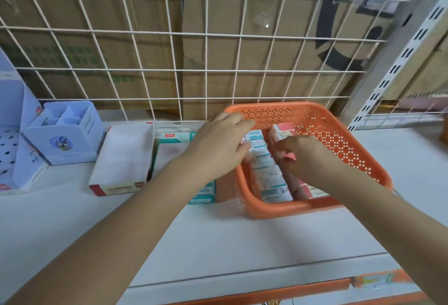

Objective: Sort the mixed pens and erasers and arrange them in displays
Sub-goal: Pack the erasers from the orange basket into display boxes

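Orange basket [339, 139] set on white shelf [218, 236], teal-labelled erasers [266, 173] touched by left hand [218, 144], grip not discernible, pink-labelled eraser [289, 156] pinched by right hand [305, 156]

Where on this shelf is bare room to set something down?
Bare: the shelf strip in front of the white box and orange basket, the patch right of the basket, and the basket's right half. Crowded: the back row from pen holder to basket, and the basket's left half, packed with eraser boxes.
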